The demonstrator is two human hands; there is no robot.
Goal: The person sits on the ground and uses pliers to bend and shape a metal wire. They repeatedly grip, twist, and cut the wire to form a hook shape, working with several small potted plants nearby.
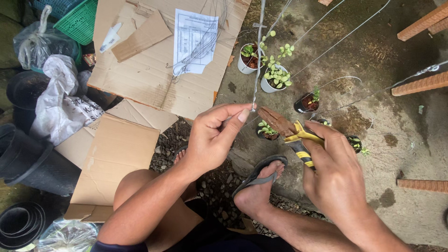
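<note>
My left hand [212, 137] pinches a thin grey wire [257, 56] between thumb and forefinger; the wire runs up and away toward the top of the view. My right hand [333, 168] grips rusty pliers [280, 122] by their yellow and black handles, and the jaws point left at the spot where my left fingers hold the wire. Both hands are above my foot in a dark sandal [261, 175]. More thin wires [343, 37] fan out toward the upper right.
Small potted plants in white pots [275, 79] and black pots [305, 102] stand on the concrete floor. Flattened cardboard [154, 74] with a printed sheet [195, 39] lies left. Black pots [32, 163], plastic bags [60, 107], a green basket [79, 21] and bricks [420, 84] surround.
</note>
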